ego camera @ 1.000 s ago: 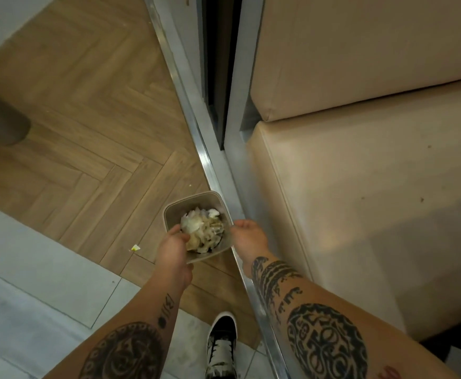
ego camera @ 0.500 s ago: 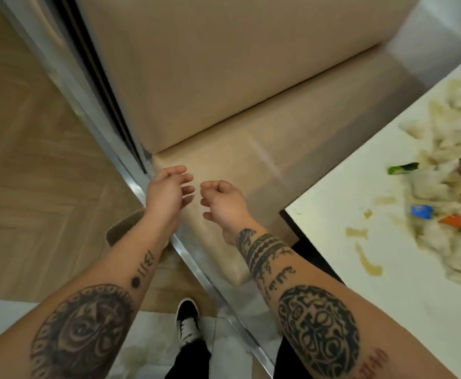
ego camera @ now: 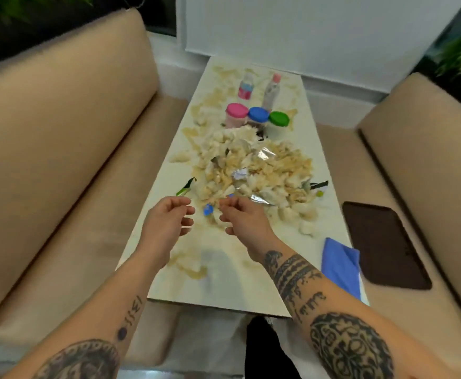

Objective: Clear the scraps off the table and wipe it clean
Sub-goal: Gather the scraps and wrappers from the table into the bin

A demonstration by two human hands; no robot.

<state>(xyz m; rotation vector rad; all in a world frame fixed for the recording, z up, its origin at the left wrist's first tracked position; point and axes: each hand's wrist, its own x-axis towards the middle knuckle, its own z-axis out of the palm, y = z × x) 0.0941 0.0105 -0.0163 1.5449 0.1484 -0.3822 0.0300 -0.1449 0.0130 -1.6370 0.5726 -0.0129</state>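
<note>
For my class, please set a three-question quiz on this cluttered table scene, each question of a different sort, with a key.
1. True or false: the left hand holds the blue cloth.
2. Which lid sits between the other two jars? A pink lid, B blue lid, C green lid.
3. Fill in: the dark tray lies on the ____ to the person's right.

Key:
1. False; both it and the right hand hover empty over the scrap pile, and the cloth lies on the table.
2. B.
3. Bench seat.
</note>
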